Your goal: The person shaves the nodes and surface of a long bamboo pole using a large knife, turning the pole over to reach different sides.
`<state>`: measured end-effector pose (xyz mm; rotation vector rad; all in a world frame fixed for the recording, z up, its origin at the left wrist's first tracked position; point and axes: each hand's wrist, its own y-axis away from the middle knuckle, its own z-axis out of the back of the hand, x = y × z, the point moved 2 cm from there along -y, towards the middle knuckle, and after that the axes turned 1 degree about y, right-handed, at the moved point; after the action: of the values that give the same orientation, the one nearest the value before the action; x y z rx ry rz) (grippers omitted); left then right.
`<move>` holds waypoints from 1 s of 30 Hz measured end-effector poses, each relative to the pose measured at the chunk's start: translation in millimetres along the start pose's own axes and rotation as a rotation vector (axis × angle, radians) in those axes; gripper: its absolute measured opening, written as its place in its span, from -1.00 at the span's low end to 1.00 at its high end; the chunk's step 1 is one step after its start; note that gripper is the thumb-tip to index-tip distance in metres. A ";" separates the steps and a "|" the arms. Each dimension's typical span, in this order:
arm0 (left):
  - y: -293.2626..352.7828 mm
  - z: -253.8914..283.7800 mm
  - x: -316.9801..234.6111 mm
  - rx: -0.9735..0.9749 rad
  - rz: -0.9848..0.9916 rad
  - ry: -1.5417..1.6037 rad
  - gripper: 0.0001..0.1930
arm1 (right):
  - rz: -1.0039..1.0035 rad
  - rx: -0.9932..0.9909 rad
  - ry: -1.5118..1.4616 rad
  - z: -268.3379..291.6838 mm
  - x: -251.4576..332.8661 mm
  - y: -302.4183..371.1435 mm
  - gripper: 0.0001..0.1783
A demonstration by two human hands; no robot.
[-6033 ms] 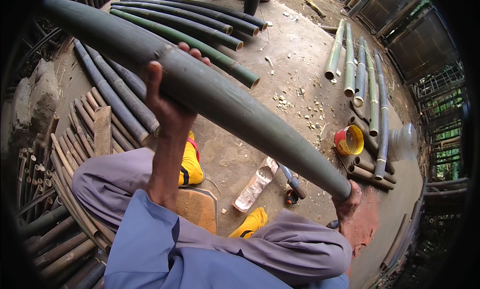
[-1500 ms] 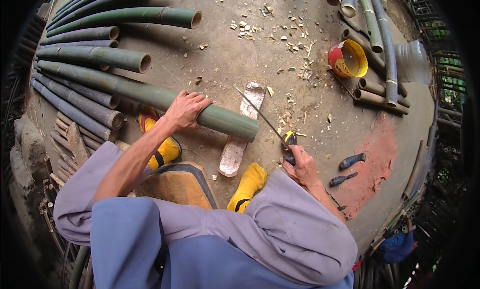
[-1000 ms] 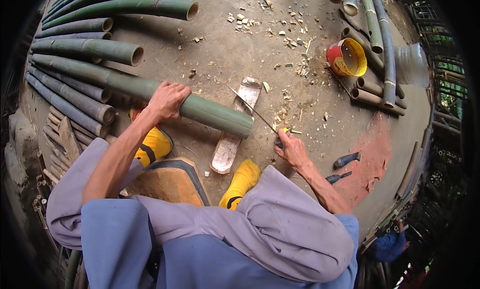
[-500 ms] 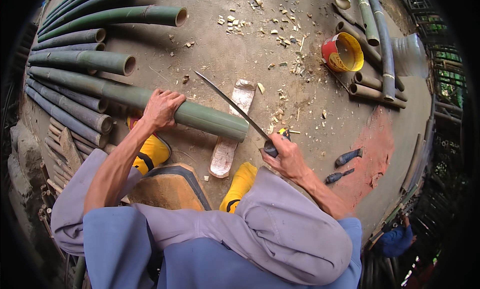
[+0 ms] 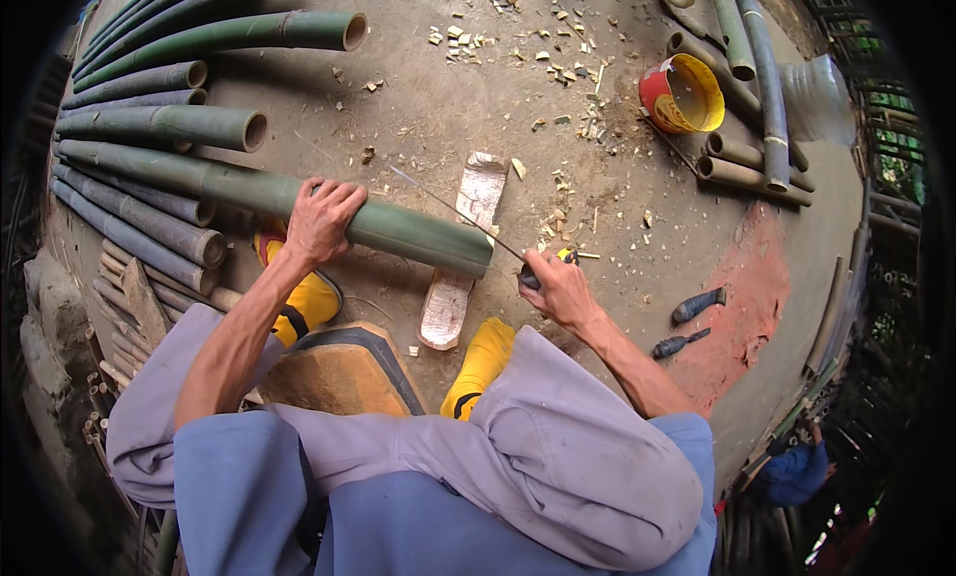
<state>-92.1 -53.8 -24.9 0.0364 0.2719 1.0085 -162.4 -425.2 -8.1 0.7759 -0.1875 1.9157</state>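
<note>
My left hand (image 5: 321, 220) grips a long green bamboo pole (image 5: 418, 235) that lies across the ground in front of my knees, its cut end pointing right. My right hand (image 5: 558, 287) holds the dark handle of a long thin blade (image 5: 453, 214), which slants up and to the left above the pole's cut end. A flat, pale slab of wood (image 5: 466, 247) lies under the pole's end. My feet in yellow boots (image 5: 482, 362) rest on either side of it.
Several green bamboo poles (image 5: 159, 126) are stacked at the left. A red and yellow can (image 5: 682, 94) stands at the upper right beside more bamboo pieces (image 5: 747, 168). Two dark-handled tools (image 5: 687, 322) lie on a reddish patch at the right. Chips litter the dirt ground.
Over six seconds the pole went from held in the air to lying on the ground. My right hand picked up the blade and raised it over the pole's end, then lowered it slightly.
</note>
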 end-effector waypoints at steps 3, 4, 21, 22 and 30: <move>1.3 -0.4 0.2 -0.072 0.004 -0.042 -0.22 | -0.130 0.119 -0.023 1.8 -2.4 -6.2 -0.56; 4.1 -3.2 -2.0 -0.030 0.028 -0.022 -0.21 | -0.141 0.086 -0.001 3.4 0.8 -3.3 -0.58; 12.6 -15.5 -6.9 -0.308 0.004 -0.090 -0.40 | -0.106 0.137 0.093 -1.0 -2.3 -7.5 -0.67; 12.9 -17.1 -6.0 -0.313 -0.004 -0.098 -0.41 | -0.132 0.190 0.025 -1.1 -1.5 -8.8 -0.66; 15.8 -15.5 -10.2 -0.326 0.022 -0.153 -0.38 | 0.046 -0.040 -0.136 -2.1 -4.2 -7.1 -0.62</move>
<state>-114.1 -55.4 -35.3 -0.1795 -0.0342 1.0554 -156.1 -424.1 -13.7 0.8829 -0.3291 1.8974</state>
